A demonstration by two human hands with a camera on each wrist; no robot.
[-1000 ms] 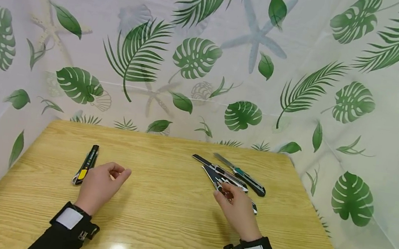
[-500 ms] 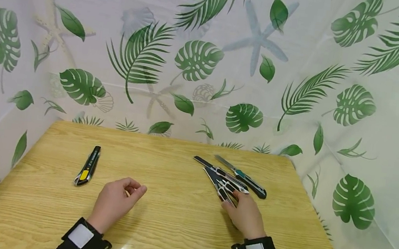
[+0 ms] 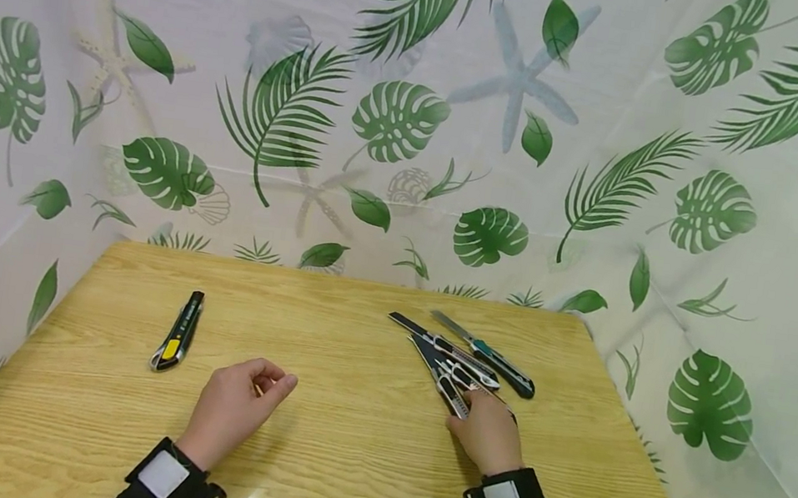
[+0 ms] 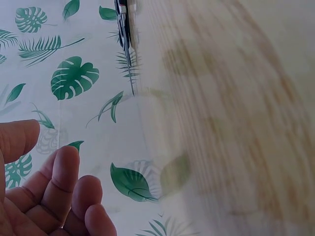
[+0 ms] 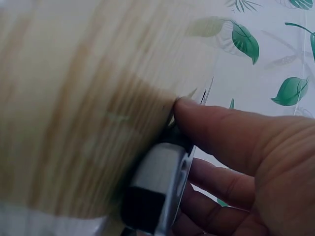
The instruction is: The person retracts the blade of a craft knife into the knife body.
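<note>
My right hand [image 3: 489,436] is at the near end of a group of utility knives at the right of the table. Its thumb and fingers grip the handle of the nearest utility knife [image 3: 453,395]; its silver and black butt end [image 5: 156,179] shows between thumb and fingers in the right wrist view. Two more knives, one dark-bladed [image 3: 457,352] and one partly under my fingers [image 3: 467,376], lie against it. My left hand [image 3: 229,412] holds nothing, fingers loosely curled, over the table left of centre. The nearest thing to it is a black and yellow utility knife [image 3: 179,334].
Behind the group lies a utility knife with a teal part and a bare blade [image 3: 493,362]. The wooden table [image 3: 311,456] ends at a white cloth [image 3: 386,230] printed with leaves, which stands at the back and both sides.
My left hand has come away from the black and yellow knife, to the right and nearer. My right hand has shifted slightly right and nearer, its fingers now further down on the knives.
</note>
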